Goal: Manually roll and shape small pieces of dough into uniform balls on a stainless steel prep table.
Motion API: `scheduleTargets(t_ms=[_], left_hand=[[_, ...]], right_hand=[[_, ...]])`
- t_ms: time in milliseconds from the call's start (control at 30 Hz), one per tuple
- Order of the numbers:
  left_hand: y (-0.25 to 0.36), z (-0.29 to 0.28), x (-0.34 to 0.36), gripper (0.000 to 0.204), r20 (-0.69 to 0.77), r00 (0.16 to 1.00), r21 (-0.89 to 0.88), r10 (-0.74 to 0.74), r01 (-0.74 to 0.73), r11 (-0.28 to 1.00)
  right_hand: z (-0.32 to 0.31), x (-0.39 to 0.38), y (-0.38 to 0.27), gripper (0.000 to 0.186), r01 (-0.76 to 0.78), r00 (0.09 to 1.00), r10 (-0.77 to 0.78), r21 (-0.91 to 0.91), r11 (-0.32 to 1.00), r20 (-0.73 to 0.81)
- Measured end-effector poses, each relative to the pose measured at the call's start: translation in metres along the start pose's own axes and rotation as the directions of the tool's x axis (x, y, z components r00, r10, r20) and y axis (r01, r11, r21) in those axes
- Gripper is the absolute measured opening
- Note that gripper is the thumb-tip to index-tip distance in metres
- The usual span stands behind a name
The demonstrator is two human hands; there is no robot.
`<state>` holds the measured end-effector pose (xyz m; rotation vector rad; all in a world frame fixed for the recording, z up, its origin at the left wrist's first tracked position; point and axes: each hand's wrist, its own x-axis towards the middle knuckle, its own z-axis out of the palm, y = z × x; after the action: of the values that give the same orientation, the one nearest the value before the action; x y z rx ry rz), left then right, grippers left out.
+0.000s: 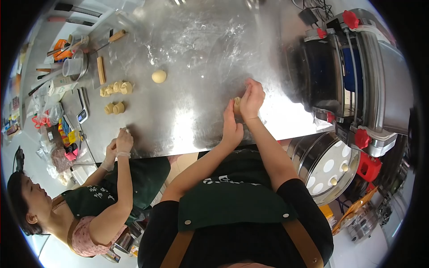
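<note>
My left hand [232, 127] and my right hand [253, 98] are cupped together on the steel worktop [210, 58], closed around a small pale-yellow dough piece [237, 105] that is partly hidden between them. To their left a smooth round dough ball [159, 77] sits by itself. Farther left lie several cut dough pieces [117, 88] in a row, with a pair of similar pieces [114, 108] nearer the front edge.
A co-worker's gloved hands [120, 145] are at the front edge on the left. Tools and tubs [71, 67], a scale [82, 107] and bags fill the left side. A steel machine with red knobs [375, 76] stands right, above stacked steamer trays [333, 167].
</note>
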<state>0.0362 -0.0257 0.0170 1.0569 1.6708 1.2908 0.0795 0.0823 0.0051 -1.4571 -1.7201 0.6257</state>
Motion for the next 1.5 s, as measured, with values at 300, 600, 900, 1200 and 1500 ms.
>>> scheduleTargets(t_ms=[300, 600, 900, 1200, 1500], left_hand=[[0.003, 0.003, -0.014, 0.076, 0.027, 0.994, 0.01, -0.104, 0.104, 0.995], [-0.015, -0.006, 0.012, 0.073, 0.058, 0.992, -0.108, -0.115, 0.12, 0.987], [-0.012, 0.0, -0.01, 0.075, 0.053, 0.993, -0.045, -0.108, 0.111, 0.993], [-0.01, -0.012, -0.001, 0.076, 0.204, 0.959, -0.04, -0.196, 0.208, 0.977], [-0.012, 0.0, -0.017, 0.073, 0.068, 0.994, -0.007, -0.086, 0.087, 0.996]], right_hand=[[0.005, -0.009, 0.011, 0.018, -0.044, 0.998, 0.036, -0.209, 0.977, -0.044], [0.004, -0.011, 0.004, 0.022, -0.079, 0.995, 0.09, -0.188, 0.979, 0.05], [0.0, -0.022, 0.013, 0.02, 0.017, 1.0, -0.022, -0.252, 0.968, -0.017], [-0.004, -0.017, -0.005, 0.019, -0.095, 0.995, 0.098, -0.134, 0.986, 0.013], [-0.013, -0.033, 0.019, 0.026, -0.019, 1.0, 0.022, -0.235, 0.972, 0.012]])
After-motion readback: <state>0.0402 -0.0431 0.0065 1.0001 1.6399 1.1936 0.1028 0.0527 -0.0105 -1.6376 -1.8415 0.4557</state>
